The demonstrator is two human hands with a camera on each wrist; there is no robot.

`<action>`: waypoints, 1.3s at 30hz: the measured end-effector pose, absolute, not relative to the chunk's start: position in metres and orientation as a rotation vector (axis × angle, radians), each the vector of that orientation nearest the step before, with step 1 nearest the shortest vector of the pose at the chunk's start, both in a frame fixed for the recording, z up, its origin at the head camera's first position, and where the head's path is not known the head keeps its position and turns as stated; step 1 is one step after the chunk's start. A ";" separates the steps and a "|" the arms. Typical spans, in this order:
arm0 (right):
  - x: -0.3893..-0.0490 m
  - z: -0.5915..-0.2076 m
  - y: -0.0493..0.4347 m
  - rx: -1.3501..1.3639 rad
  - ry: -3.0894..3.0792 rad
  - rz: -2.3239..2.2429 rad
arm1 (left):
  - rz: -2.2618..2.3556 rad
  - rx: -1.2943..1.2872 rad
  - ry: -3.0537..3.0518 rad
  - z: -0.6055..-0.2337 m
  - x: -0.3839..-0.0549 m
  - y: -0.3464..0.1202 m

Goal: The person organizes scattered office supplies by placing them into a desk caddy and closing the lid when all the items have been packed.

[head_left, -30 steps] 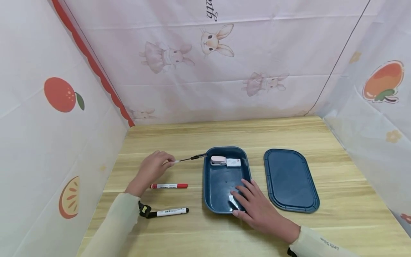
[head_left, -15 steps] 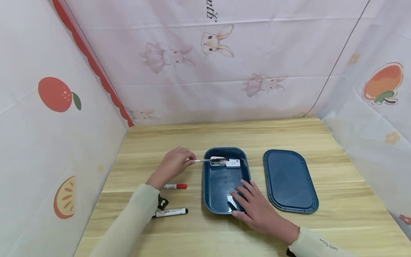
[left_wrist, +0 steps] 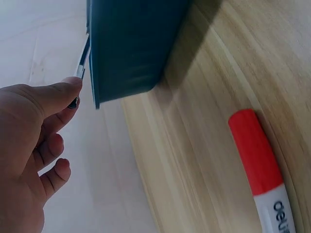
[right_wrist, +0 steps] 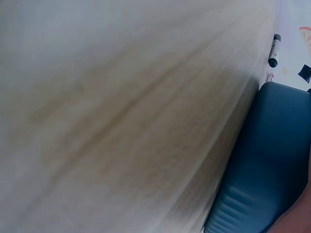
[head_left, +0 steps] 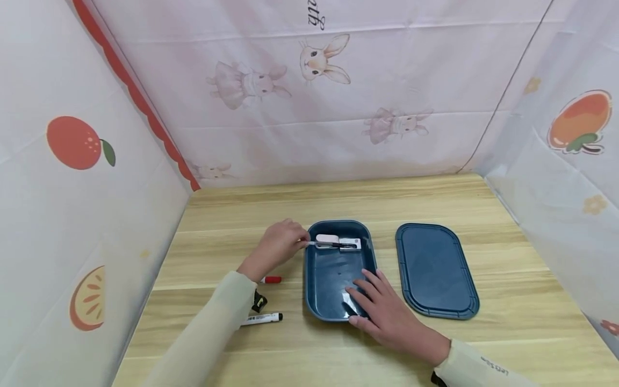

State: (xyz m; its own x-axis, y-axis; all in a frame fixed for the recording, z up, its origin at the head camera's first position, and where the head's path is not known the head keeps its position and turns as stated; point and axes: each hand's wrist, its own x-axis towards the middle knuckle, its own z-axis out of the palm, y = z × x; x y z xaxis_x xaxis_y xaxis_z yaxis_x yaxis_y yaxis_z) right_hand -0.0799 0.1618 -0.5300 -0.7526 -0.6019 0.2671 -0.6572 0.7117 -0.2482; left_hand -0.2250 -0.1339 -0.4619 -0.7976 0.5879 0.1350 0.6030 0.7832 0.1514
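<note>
In the head view, my left hand [head_left: 280, 244] pinches one end of a slim pen [head_left: 333, 244] with a clear barrel and black front part. The pen lies level across the left rim of a dark blue plastic bin [head_left: 333, 285]. Beneath it, at the bin's far end, sit a small pink thing shaped like a mini stapler [head_left: 327, 237] and a small white box [head_left: 356, 241]. My right hand [head_left: 389, 314] rests on the bin's near right corner, fingers spread inside and thumb at the near rim. The right wrist view shows mostly the bin's outer wall [right_wrist: 277, 141].
A dark blue lid [head_left: 437, 269] lies flat right of the bin. Left of it lie a red-capped marker [head_left: 272, 279] and a black-capped marker [head_left: 263, 319], both partly hidden by the left arm. Printed cloth walls [head_left: 387, 70] enclose the table's back and sides.
My left hand has moved right, carrying the pen from outside the bin's left rim to over the pink thing and white box. The right hand has stayed in place.
</note>
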 end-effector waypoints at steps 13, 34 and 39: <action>-0.081 -0.531 0.163 1.025 -2.752 0.484 | -0.122 -1.079 -2.813 -0.472 -0.228 -0.116; -0.083 -0.530 0.162 1.012 -2.811 0.483 | 0.257 -1.036 -2.823 -0.478 -0.227 -0.091; -0.083 -0.530 0.162 1.011 -2.799 0.503 | 0.295 -0.999 -2.837 -0.477 -0.225 -0.088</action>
